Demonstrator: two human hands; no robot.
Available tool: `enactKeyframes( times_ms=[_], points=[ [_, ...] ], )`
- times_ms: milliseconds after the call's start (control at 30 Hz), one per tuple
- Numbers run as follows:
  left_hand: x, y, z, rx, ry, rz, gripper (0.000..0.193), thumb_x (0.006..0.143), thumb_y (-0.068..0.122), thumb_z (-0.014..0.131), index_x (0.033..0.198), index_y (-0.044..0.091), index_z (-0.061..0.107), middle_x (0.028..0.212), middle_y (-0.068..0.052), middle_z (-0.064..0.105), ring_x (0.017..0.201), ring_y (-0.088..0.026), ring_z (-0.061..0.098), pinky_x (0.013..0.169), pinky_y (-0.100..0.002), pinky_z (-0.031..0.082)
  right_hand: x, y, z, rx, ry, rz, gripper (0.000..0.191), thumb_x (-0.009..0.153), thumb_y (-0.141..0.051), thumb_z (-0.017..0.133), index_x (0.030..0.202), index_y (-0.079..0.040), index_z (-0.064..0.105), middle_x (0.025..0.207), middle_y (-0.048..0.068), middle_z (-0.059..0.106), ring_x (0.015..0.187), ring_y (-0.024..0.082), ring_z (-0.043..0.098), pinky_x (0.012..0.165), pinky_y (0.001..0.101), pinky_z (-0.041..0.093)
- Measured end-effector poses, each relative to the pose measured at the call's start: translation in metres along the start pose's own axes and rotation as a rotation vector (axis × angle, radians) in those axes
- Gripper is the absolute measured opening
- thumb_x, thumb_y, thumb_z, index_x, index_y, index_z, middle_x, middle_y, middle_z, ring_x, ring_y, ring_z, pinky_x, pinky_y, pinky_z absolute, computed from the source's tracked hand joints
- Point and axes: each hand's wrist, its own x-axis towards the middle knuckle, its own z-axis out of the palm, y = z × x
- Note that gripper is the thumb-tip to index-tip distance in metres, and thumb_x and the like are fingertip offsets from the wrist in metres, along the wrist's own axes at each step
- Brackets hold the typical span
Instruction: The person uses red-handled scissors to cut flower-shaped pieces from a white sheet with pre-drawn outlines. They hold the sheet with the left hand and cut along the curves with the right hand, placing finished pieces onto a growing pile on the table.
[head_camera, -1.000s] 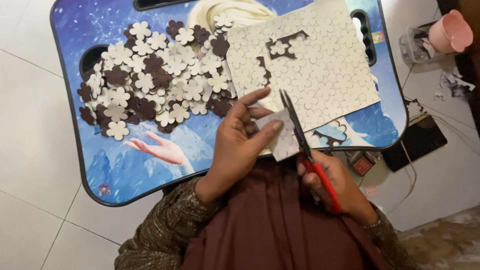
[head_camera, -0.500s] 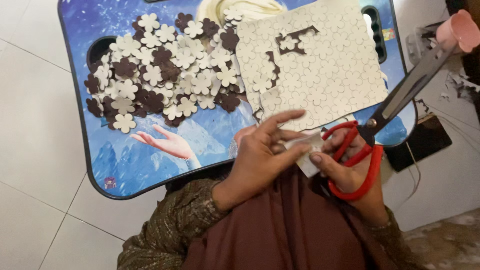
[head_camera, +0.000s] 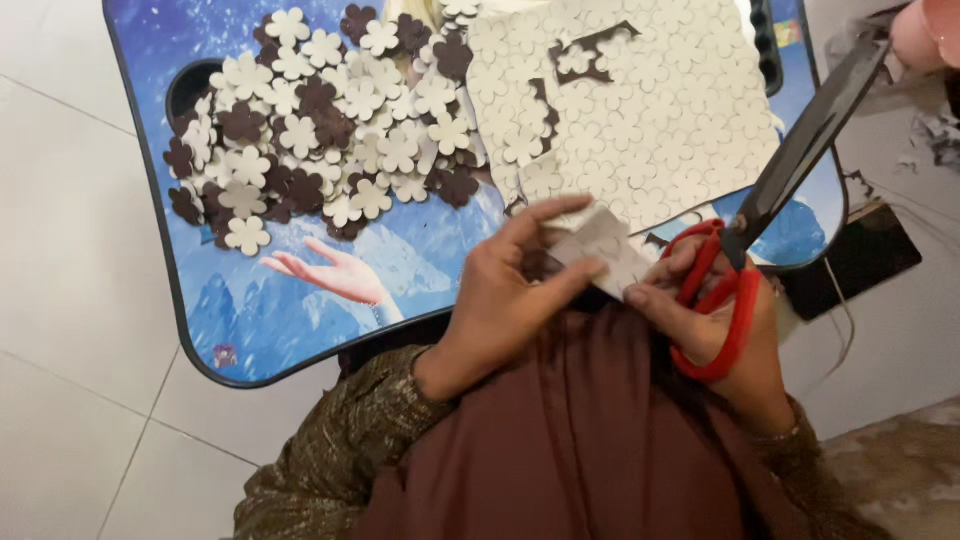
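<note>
My left hand (head_camera: 510, 300) pinches a small white foam piece (head_camera: 603, 245) just in front of my body. My right hand (head_camera: 735, 335) has its fingers through the red handles of the scissors (head_camera: 745, 240) and its fingertips also touch the piece. The dark blades point up and to the right, away from the piece. A large white sheet of flower shapes (head_camera: 640, 110) lies on the blue lap table (head_camera: 300, 300) beyond my hands. A heap of white and brown cut-out flowers (head_camera: 320, 130) covers the table's left half.
The lap table stands on a white tiled floor (head_camera: 70, 250). A dark flat object (head_camera: 860, 260) lies right of the table. A pink cup (head_camera: 925, 30) and paper scraps sit at the top right. My brown garment fills the lower middle.
The scissors swung from pointing up over the piece to pointing up-right, away from it. Both hands now hold the small white piece together, and my view moved closer.
</note>
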Motion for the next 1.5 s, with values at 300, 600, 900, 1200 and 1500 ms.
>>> enactKeyframes(
  times_ms=[300,600,900,1200,1500],
  points=[
    [0.011,-0.003,0.006,-0.277,0.084,0.014,0.063,0.096,0.000,0.072,0.153,0.003,0.045,0.112,-0.007,0.067,0.103,-0.011,0.070,0.086,-0.023,0.060,0.011,-0.013,-0.011,0.054,0.138,0.024,0.028,0.096,-0.006,0.075,0.113,-0.006,0.053,0.095,0.008,0.068,0.073,0.009,0.058,0.063,0.0242,0.046],
    [0.039,0.007,-0.004,-0.210,0.144,0.308,0.025,0.112,0.010,0.070,0.134,0.001,0.061,0.118,-0.012,0.072,0.104,-0.017,0.076,0.094,-0.030,0.068,-0.002,-0.002,-0.032,-0.156,-0.015,-0.044,0.028,0.098,-0.011,0.075,0.117,0.001,0.059,0.100,0.011,0.070,0.092,0.012,0.069,0.082,0.0247,0.054],
    [0.082,0.012,-0.008,0.735,0.181,0.470,0.068,0.108,0.029,0.079,0.158,0.004,0.040,0.152,-0.016,0.057,0.133,-0.027,0.064,0.114,-0.039,0.057,0.003,0.022,-0.046,-0.081,0.026,0.046,0.029,0.098,-0.013,0.073,0.120,0.001,0.059,0.096,0.010,0.073,0.082,0.010,0.066,0.066,0.0222,0.049],
    [0.065,-0.014,-0.022,1.077,0.185,0.473,0.017,0.092,0.015,0.084,0.099,0.010,0.069,0.147,-0.022,0.060,0.146,-0.045,0.044,0.120,-0.050,0.039,0.002,0.029,-0.048,-0.109,0.011,-0.027,0.033,0.095,-0.010,0.076,0.120,0.004,0.060,0.096,0.010,0.069,0.090,0.012,0.066,0.083,0.0253,0.054],
    [0.069,0.026,-0.024,-0.231,0.240,0.257,0.029,0.103,0.010,0.071,0.129,0.007,0.057,0.119,-0.008,0.067,0.109,-0.014,0.069,0.095,-0.026,0.062,0.003,0.015,-0.037,-0.103,-0.160,0.079,0.052,0.081,-0.012,0.079,0.129,-0.001,0.061,0.101,0.007,0.071,0.095,0.012,0.066,0.083,0.0264,0.052]
  ],
)
